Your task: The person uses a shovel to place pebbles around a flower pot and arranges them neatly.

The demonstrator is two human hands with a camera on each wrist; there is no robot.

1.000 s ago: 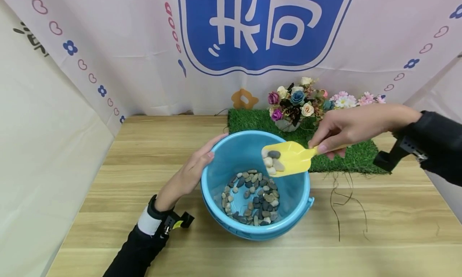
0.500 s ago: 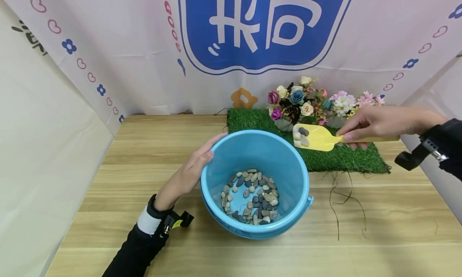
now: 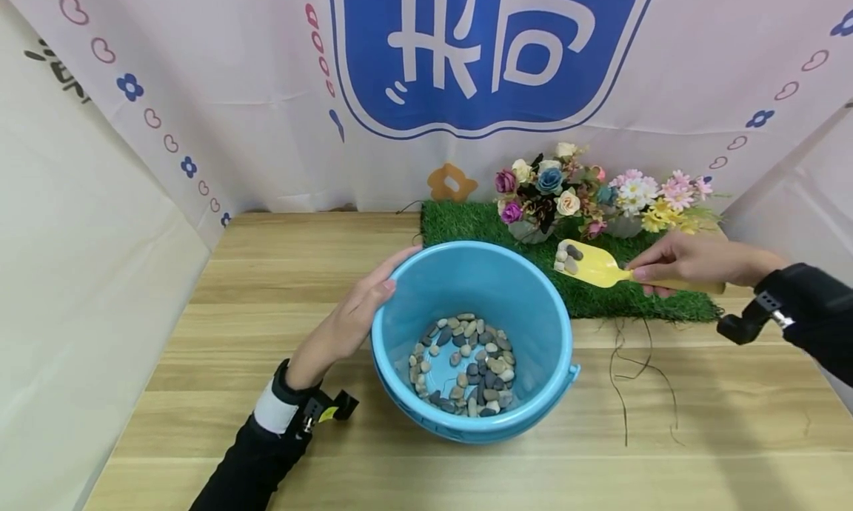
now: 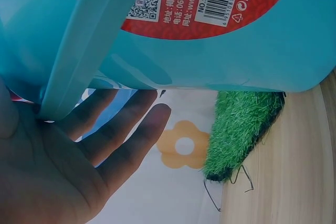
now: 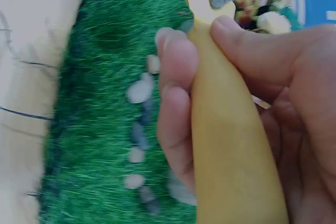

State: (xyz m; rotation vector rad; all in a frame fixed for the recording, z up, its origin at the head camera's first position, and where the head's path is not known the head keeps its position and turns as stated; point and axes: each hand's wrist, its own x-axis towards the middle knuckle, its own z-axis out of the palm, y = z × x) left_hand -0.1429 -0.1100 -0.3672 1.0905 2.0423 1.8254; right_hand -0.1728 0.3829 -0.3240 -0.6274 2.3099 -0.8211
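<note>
My right hand (image 3: 696, 259) pinches the tapered handle of a yellow toy shovel (image 3: 600, 265) between thumb and fingers, above the grass mat. A few grey and whitish pebbles (image 3: 568, 256) lie near the blade's front end. On the table stands a blue bucket (image 3: 460, 278) with many pebbles (image 3: 491, 381) spread over its bottom. My left hand (image 3: 353, 315) rests on the bucket's left rim. In the left wrist view its fingers (image 4: 128, 148) stretch out beside the bucket wall, near the bucket handle (image 4: 84, 45).
A green artificial grass mat (image 3: 620, 304) lies behind the bucket, bearing pots of artificial flowers (image 3: 566, 189). Loose pebbles (image 5: 139, 92) lie on it in the right wrist view. Dark threads (image 3: 643, 363) trail onto the wooden table (image 3: 266, 259). A printed cloth (image 3: 266, 126) hangs behind.
The right hand has carried the loaded shovel from over the bucket rightward to over the grass mat, then slightly lower. The left hand and bucket have stayed put.
</note>
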